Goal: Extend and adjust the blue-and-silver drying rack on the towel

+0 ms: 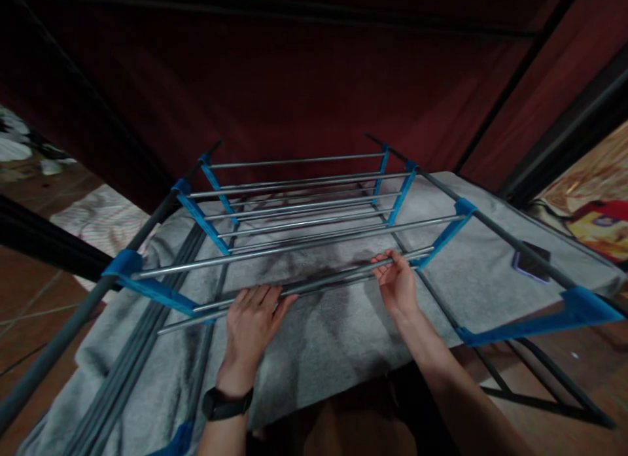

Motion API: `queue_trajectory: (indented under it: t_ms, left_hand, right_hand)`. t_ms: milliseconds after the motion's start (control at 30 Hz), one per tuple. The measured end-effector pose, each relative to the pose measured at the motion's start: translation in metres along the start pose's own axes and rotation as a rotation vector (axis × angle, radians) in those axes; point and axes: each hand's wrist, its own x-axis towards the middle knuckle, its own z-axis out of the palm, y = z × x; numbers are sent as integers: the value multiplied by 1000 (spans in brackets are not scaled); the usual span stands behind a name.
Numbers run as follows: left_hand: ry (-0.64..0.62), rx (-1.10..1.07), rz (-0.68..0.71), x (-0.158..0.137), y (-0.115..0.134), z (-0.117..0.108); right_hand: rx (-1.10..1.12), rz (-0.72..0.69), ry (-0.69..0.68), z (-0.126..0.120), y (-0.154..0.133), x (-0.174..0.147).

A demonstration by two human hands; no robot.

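A rack of metal tubes and blue plastic brackets [201,215] lies on a grey blanket. My left hand [252,315], with a dark band on the wrist, is closed over a loose silver metal tube [324,280] from above. My right hand [396,282], palm turned up, has its fingers curled around the same tube near its right end. The tube's left end sticks out past the lower left bracket [157,294]. Its right end is close to the blue bracket [444,241]. Whether either end sits in a socket I cannot tell.
Several spare tubes [132,358] lie on the blanket [314,351] at left. A phone [532,261] rests on it at right. Long grey side poles [515,250] run along both sides of the rack. Behind stands a dark red panel [294,83].
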Motion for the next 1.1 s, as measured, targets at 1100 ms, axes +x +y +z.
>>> queue_trajectory:
  t_ms: [1100]
  left_hand:
    - [-181, 57, -3, -3, 21, 22]
  right_hand:
    - [-229, 96, -37, -3, -7, 0]
